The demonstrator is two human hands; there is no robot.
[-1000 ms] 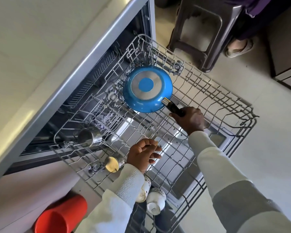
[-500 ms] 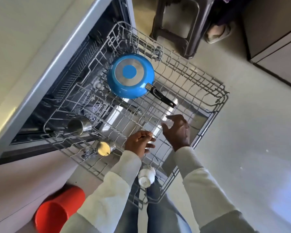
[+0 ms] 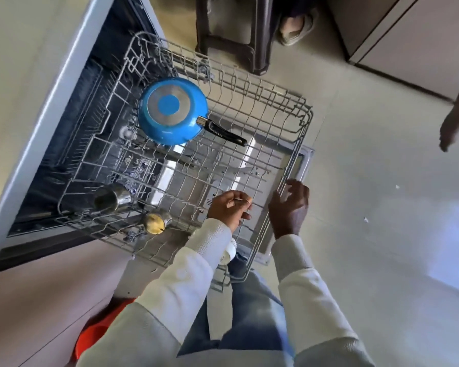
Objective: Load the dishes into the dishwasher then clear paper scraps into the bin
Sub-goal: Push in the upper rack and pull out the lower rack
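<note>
Over the near rim of the rack (image 3: 295,152) our right hand (image 3: 289,205) spreads empty; our left hand (image 3: 229,207) curls loosely, empty; the blue pan (image 3: 172,109) lies beyond, handle toward the right.

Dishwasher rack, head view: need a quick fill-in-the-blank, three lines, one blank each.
1. The pan in the rack has a body coloured ____.
2. The pan lies with its base facing ____.
3. The pan's handle is coloured ____.
Missing words: blue; up; black.
</note>
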